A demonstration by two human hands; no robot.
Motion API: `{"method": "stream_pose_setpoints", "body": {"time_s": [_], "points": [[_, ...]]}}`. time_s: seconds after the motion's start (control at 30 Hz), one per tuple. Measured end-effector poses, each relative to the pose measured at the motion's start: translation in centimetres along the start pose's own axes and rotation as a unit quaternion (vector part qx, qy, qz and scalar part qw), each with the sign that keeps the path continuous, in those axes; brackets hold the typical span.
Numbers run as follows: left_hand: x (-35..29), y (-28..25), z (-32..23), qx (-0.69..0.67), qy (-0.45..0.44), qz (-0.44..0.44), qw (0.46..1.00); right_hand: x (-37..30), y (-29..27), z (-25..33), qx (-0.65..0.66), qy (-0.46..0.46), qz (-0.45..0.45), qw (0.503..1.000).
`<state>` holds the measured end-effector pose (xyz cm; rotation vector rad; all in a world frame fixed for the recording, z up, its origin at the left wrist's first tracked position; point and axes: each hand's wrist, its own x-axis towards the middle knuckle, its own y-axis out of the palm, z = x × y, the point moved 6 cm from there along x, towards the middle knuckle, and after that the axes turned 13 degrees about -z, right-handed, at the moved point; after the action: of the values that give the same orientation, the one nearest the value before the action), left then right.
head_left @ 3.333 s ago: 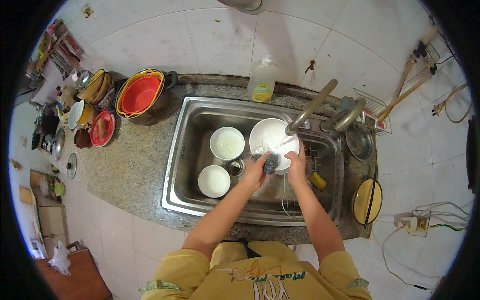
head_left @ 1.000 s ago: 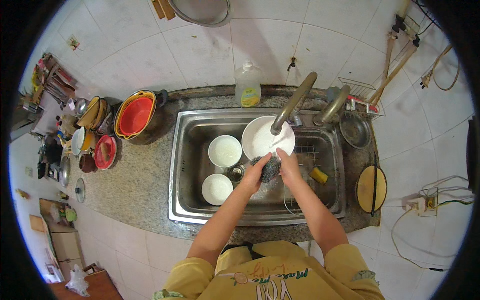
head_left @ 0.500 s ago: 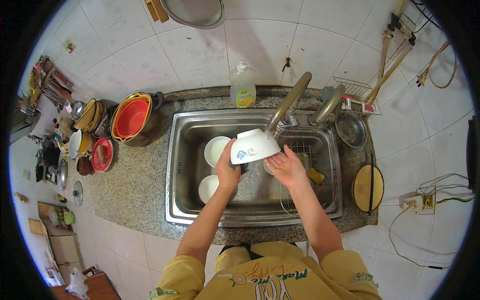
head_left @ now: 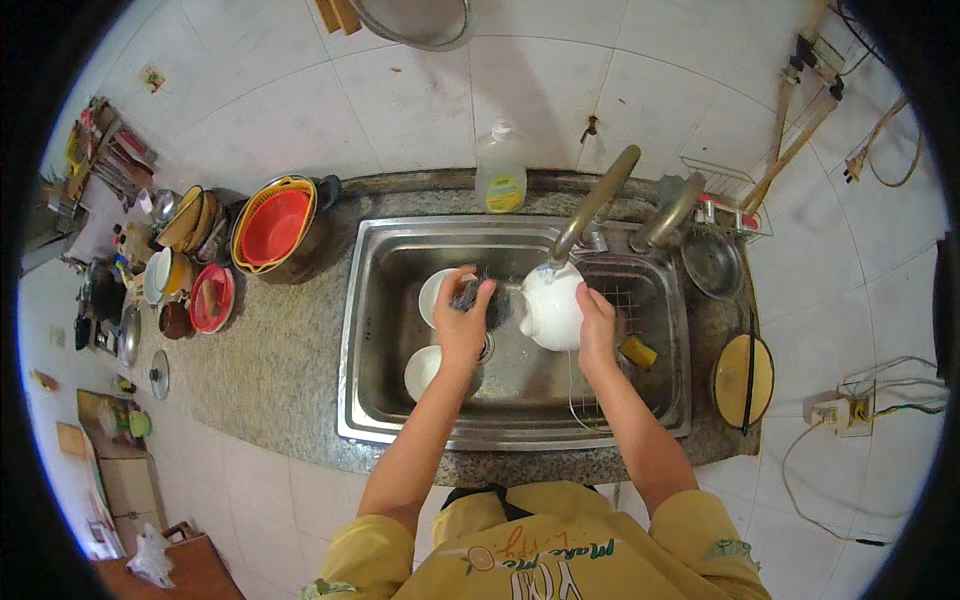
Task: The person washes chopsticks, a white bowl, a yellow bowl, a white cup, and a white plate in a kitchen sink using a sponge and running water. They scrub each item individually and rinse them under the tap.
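Observation:
Over the sink [head_left: 515, 432], my right hand [head_left: 597, 328] grips a white bowl [head_left: 555, 310] by its right side. The bowl is tipped on its side below the faucet [head_left: 600, 200], its foot toward my left hand. My left hand [head_left: 462, 335] is curled round a dark, wiry scouring pad [head_left: 490, 300], just left of the bowl and apart from it. Two more white bowls sit in the sink's left part, one upper bowl [head_left: 430, 300] partly behind my left hand and one lower bowl [head_left: 422, 370].
A yellow sponge [head_left: 638, 352] and a wire rack [head_left: 590, 412] are in the sink's right part. Behind the sink stands a dish soap bottle [head_left: 501, 175]. Stacked pots and a red basket [head_left: 273, 226] are on the left counter; a metal bowl [head_left: 712, 262] and round board [head_left: 743, 382] lie right.
The bowl has turned from upside down onto its side and moved right, into my right hand. My left hand has let go of it and keeps the scouring pad.

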<state>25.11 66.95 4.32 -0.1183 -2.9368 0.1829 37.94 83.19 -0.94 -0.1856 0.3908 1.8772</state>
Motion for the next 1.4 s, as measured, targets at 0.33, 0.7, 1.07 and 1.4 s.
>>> {"method": "stream_pose_setpoints", "body": {"time_s": [0.33,0.7,1.07,1.4], "points": [[-6.1,7.2,-4.7,0.129,0.355,0.27,0.886,0.8,-0.9,0.7,0.017,-0.024,0.006,1.0],[-4.2,9.1,-4.8,0.105,0.277,0.321,0.9,0.3,-1.6,0.1,-0.059,-0.06,0.085,0.993],[-5.9,7.7,7.8,-0.257,-0.44,0.131,0.85,0.2,-1.1,1.6,0.22,0.097,0.031,0.97],[-4.9,7.9,6.1,-0.377,-0.421,0.076,0.821,0.5,-0.5,2.1,0.135,0.059,0.017,0.989]]}}
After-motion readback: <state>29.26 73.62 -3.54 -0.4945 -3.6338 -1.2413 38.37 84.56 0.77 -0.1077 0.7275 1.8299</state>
